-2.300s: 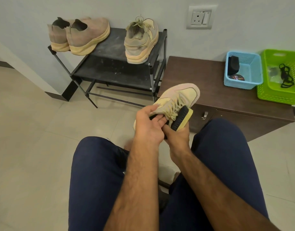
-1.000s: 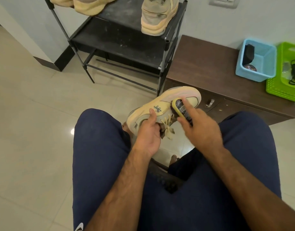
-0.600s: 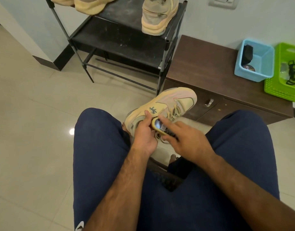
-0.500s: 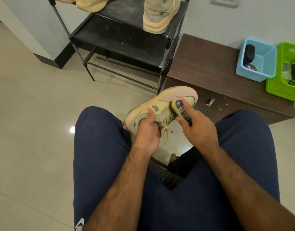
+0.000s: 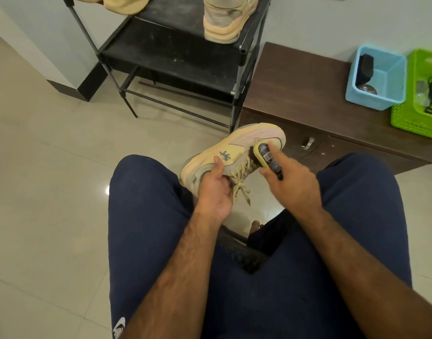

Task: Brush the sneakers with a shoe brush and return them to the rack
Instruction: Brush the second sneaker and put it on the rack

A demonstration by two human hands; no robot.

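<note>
I sit with a tan and pink sneaker [image 5: 237, 152] held above my knees, toe pointing up and right. My left hand [image 5: 216, 189] grips it at the heel and collar, thumb on its side panel. My right hand [image 5: 291, 181] holds a yellow shoe brush [image 5: 266, 155] with a dark label, index finger laid along its back, bristles against the toe area. The black shoe rack [image 5: 175, 62] stands ahead with the matching sneaker [image 5: 224, 18] on its top shelf and part of another pair [image 5: 122, 4] at the top left.
A low brown cabinet [image 5: 302, 94] stands right of the rack. On it are a blue basket [image 5: 378, 79] with a dark item and a tin, and a green basket [image 5: 420, 99] with a black cord. Pale floor tiles lie to the left.
The brush has stroked back and forth along the sneaker, from the toe down to the laces and back up to the toe. My left hand keeps its hold.
</note>
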